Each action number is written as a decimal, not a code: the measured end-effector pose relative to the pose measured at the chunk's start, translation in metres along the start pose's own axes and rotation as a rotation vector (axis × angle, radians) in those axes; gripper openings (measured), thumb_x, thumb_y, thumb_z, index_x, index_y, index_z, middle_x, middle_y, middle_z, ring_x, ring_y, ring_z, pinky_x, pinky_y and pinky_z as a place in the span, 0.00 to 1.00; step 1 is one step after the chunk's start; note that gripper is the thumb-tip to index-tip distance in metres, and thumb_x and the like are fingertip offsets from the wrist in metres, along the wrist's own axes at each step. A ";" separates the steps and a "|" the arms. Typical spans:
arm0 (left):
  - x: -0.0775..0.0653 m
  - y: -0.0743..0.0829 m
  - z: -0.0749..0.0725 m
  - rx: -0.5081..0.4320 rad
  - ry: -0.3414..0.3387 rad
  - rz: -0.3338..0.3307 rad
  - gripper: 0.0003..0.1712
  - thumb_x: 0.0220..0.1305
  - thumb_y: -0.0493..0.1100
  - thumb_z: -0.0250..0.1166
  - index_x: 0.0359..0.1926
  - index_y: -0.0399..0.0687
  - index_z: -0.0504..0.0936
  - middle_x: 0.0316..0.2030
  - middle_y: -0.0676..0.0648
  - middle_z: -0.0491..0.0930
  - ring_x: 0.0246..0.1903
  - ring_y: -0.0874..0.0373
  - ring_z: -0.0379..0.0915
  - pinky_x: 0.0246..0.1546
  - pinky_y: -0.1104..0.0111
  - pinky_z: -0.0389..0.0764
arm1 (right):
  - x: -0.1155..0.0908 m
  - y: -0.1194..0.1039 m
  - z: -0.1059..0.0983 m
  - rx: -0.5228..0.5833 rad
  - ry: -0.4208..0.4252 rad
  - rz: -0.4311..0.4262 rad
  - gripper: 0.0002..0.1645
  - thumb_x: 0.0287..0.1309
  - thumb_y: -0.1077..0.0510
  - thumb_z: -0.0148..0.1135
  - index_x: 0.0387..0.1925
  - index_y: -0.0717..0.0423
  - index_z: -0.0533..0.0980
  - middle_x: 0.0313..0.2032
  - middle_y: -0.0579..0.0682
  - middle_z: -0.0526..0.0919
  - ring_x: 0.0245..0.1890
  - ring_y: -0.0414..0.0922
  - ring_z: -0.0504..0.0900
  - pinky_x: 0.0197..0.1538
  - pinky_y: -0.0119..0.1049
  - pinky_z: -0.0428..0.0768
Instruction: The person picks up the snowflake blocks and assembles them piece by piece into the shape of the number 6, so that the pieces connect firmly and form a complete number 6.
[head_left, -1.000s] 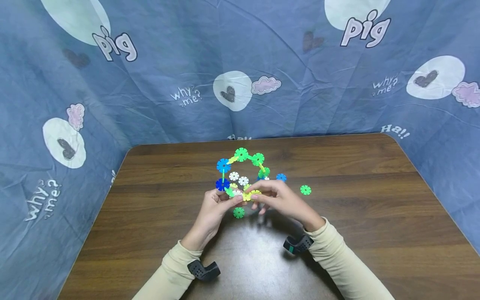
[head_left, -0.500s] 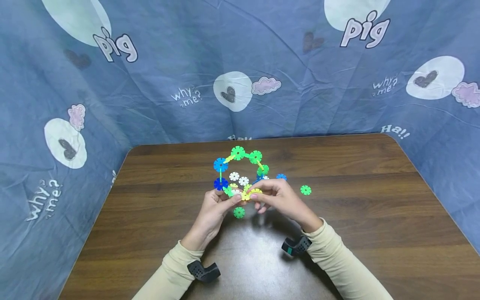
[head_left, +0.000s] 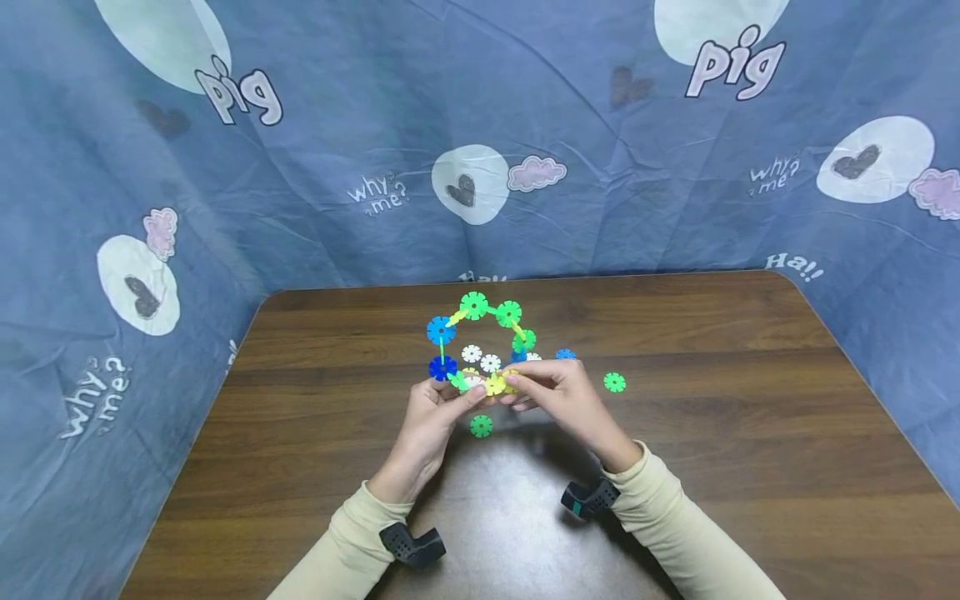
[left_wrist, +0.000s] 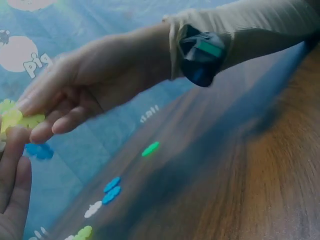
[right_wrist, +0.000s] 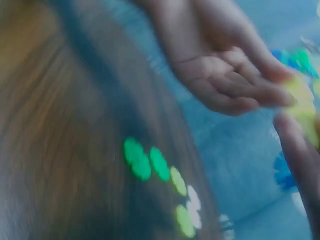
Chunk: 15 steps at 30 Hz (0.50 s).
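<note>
Notched plastic snowflake discs are joined into a ring, held off the table between both hands. Green discs form its far side, blue discs its left side. My left hand pinches the near edge by a yellow disc, thumb on top. From the other side, my right hand pinches an adjoining yellow disc with thumb and index finger. The two hands' fingertips nearly meet there, in the right wrist view over a blurred yellow disc. Fingers partly hide how those discs join.
Loose discs lie on the brown wooden table: white discs beyond the hands, a green disc in front, another green disc and a blue disc to the right. A printed blue cloth hangs behind.
The ring has shifted slightly left and away from me. My right hand's fingers have closed in around the yellow disc; the left hand stays nearly still.
</note>
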<state>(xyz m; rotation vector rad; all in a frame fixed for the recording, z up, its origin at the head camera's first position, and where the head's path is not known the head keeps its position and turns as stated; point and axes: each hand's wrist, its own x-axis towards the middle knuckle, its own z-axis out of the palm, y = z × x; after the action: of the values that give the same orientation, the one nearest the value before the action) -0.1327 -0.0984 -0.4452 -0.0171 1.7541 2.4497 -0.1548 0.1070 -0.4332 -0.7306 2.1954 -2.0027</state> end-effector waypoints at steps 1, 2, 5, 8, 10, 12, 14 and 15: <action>0.000 0.000 0.000 0.000 0.004 0.003 0.11 0.68 0.26 0.63 0.39 0.46 0.83 0.32 0.54 0.89 0.33 0.62 0.88 0.47 0.68 0.88 | 0.000 -0.001 0.002 -0.049 0.025 -0.044 0.11 0.69 0.64 0.64 0.47 0.69 0.85 0.37 0.63 0.91 0.33 0.42 0.92 0.36 0.39 0.91; 0.000 0.000 0.001 -0.002 0.012 0.006 0.12 0.68 0.26 0.63 0.37 0.48 0.83 0.31 0.54 0.89 0.32 0.62 0.88 0.47 0.68 0.88 | 0.000 -0.002 0.004 -0.080 0.047 -0.081 0.10 0.69 0.65 0.64 0.46 0.68 0.85 0.36 0.63 0.91 0.32 0.42 0.92 0.36 0.38 0.90; 0.000 0.001 0.002 -0.008 0.026 0.012 0.13 0.68 0.26 0.64 0.35 0.50 0.83 0.31 0.54 0.89 0.32 0.62 0.88 0.48 0.68 0.88 | -0.001 -0.002 0.008 -0.064 0.091 -0.113 0.08 0.68 0.66 0.65 0.44 0.68 0.85 0.34 0.63 0.91 0.30 0.40 0.91 0.35 0.38 0.90; 0.000 0.002 0.004 -0.008 0.023 0.003 0.12 0.68 0.27 0.64 0.36 0.50 0.84 0.31 0.54 0.90 0.32 0.62 0.88 0.48 0.68 0.88 | -0.002 0.000 0.007 -0.070 0.108 -0.134 0.08 0.67 0.67 0.65 0.43 0.68 0.85 0.34 0.62 0.91 0.30 0.40 0.91 0.35 0.39 0.90; -0.001 0.001 0.005 -0.014 0.021 -0.009 0.10 0.68 0.28 0.65 0.38 0.47 0.84 0.32 0.54 0.90 0.32 0.61 0.89 0.48 0.68 0.88 | -0.003 0.000 0.005 -0.095 0.097 -0.142 0.08 0.68 0.67 0.65 0.43 0.68 0.86 0.35 0.62 0.91 0.30 0.43 0.92 0.36 0.40 0.90; -0.001 0.001 0.006 -0.013 0.011 -0.025 0.07 0.68 0.28 0.64 0.41 0.42 0.83 0.32 0.53 0.90 0.32 0.61 0.89 0.48 0.68 0.88 | -0.003 -0.002 0.001 -0.110 0.080 -0.121 0.08 0.68 0.65 0.65 0.44 0.67 0.86 0.35 0.61 0.91 0.30 0.48 0.92 0.36 0.40 0.90; -0.001 0.001 0.008 -0.022 -0.001 -0.048 0.07 0.69 0.28 0.64 0.46 0.36 0.82 0.32 0.53 0.90 0.33 0.61 0.90 0.49 0.67 0.88 | -0.003 -0.005 -0.003 -0.072 0.051 -0.056 0.09 0.68 0.64 0.66 0.44 0.67 0.86 0.35 0.61 0.91 0.30 0.53 0.92 0.36 0.40 0.90; -0.002 0.001 0.008 -0.023 -0.009 -0.056 0.08 0.69 0.28 0.64 0.48 0.33 0.81 0.33 0.52 0.90 0.33 0.60 0.90 0.49 0.67 0.88 | -0.003 -0.006 -0.006 -0.050 0.041 -0.021 0.10 0.68 0.63 0.66 0.45 0.67 0.86 0.36 0.61 0.91 0.30 0.55 0.92 0.37 0.40 0.91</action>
<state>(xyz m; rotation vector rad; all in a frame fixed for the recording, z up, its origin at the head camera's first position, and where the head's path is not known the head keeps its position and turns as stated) -0.1304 -0.0908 -0.4418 -0.0573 1.6976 2.4268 -0.1523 0.1131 -0.4277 -0.7273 2.2777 -1.9968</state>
